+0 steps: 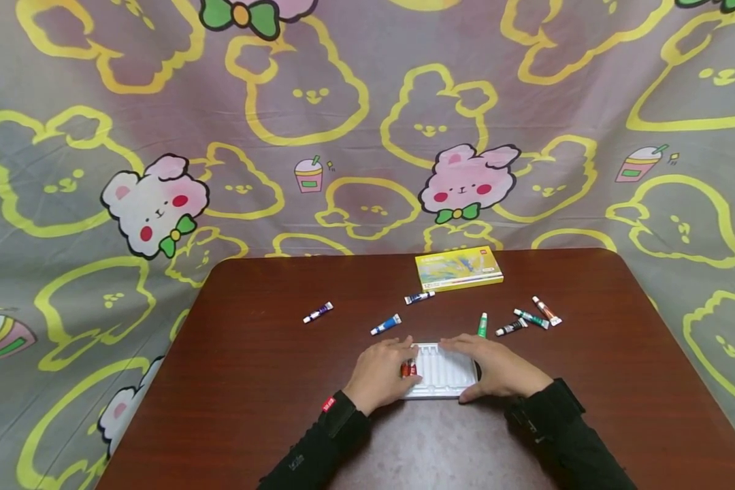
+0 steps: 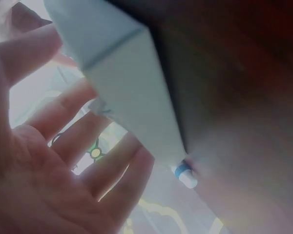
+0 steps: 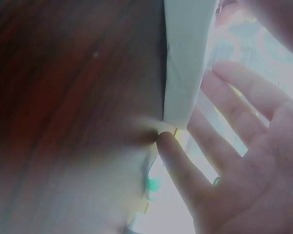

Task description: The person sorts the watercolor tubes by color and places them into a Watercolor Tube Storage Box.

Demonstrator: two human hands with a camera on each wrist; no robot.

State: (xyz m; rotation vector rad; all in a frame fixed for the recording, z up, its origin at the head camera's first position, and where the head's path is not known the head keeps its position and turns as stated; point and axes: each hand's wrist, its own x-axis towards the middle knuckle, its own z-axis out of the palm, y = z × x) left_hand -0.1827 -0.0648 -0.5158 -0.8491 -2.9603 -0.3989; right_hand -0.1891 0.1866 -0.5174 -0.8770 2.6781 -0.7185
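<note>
A white slotted plastic tray [image 1: 446, 371] lies on the table between both hands. Small red paint tubes [image 1: 408, 369] sit in its left end, partly covered by the left hand. My left hand [image 1: 376, 373] holds the tray's left side, fingers toward the far corner and thumb near the front. On the right side, my right hand [image 1: 503, 367] holds it likewise, fingertips at the far edge and thumb at the near right corner. The left wrist view shows fingers against the tray's pale side wall [image 2: 132, 92]; in the right wrist view, fingertips meet the tray's end [image 3: 183, 83].
Beyond the tray lie blue tubes [image 1: 386, 324] and a purple tube [image 1: 318, 312]. A green tube [image 1: 482, 325] stands out past the right fingers, with black [image 1: 511, 327], teal [image 1: 531, 319] and orange-brown [image 1: 547, 311] tubes farther right. A yellow box [image 1: 459, 269] is at the table's back edge.
</note>
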